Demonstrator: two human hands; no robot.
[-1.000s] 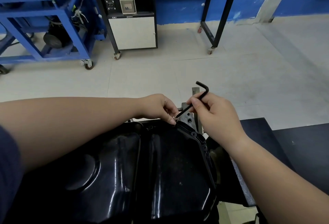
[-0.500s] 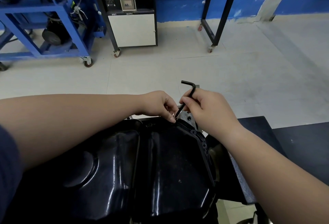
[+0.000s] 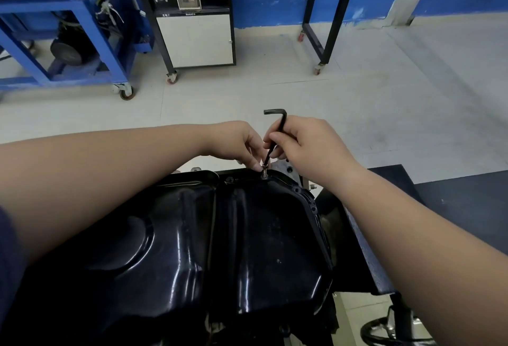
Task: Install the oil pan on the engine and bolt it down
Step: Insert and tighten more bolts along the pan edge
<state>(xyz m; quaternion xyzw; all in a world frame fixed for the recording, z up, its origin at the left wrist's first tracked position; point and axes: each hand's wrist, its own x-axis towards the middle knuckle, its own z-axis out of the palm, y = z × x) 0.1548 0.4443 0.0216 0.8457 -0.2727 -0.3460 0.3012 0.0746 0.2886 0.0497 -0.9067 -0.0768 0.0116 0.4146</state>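
While gripped by right hand (image 3: 308, 150), L-shaped black hex key (image 3: 276, 131) in threaded bolt (image 3: 264, 173), left hand (image 3: 242, 145) pinching it.

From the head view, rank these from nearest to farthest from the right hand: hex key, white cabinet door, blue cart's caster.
1. Hex key: held in the right hand.
2. White cabinet door: across the floor, ahead-left.
3. Blue cart's caster: farther left; close to the door's distance, so this order is tentative.

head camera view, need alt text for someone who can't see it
A person's right hand holds a black hex key upright in a bolt at the far rim of a glossy black oil pan, while the left hand steadies the bolt. Beyond are a pale floor, a blue cart and a black table.
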